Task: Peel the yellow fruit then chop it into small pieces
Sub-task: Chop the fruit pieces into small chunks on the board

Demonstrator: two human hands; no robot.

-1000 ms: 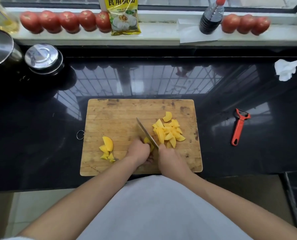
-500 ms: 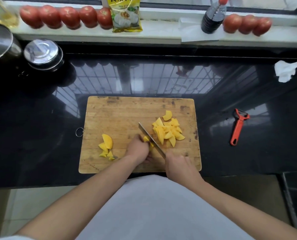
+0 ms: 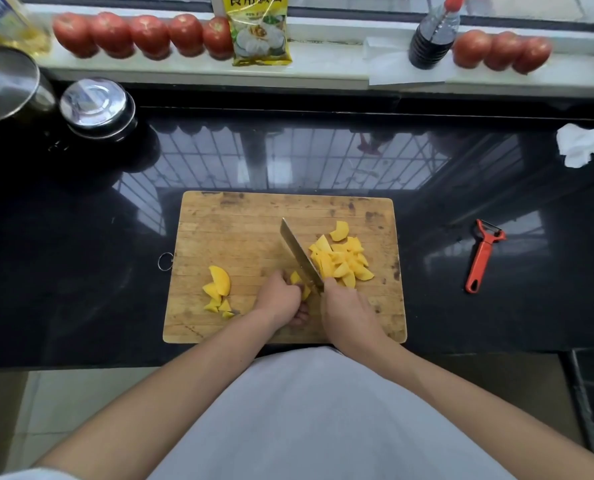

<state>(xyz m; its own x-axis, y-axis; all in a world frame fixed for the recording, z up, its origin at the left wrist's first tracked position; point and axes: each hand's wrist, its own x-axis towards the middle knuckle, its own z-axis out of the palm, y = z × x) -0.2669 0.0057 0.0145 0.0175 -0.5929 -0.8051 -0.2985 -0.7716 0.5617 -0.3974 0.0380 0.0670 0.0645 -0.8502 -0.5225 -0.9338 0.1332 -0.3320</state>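
A wooden cutting board [image 3: 240,223] lies on the black counter. A pile of cut yellow fruit pieces [image 3: 342,259] sits right of the knife blade [image 3: 297,252]. A smaller group of yellow slices [image 3: 217,289] lies at the board's left. My right hand [image 3: 349,313] grips the knife handle, blade slanting away from me. My left hand [image 3: 281,299] presses a small yellow fruit piece [image 3: 297,279] against the board, just left of the blade; most of that piece is hidden under my fingers.
A red peeler [image 3: 482,256] lies on the counter to the right. A crumpled white tissue [image 3: 579,143] is at the far right. Two lidded pots [image 3: 94,107] stand at back left. Tomatoes [image 3: 146,36], a yellow packet [image 3: 259,29] and a dark sauce bottle [image 3: 432,36] line the windowsill.
The knife and my right hand drew back toward me, then moved forward again beside the held piece. My left hand stayed on the fruit piece.
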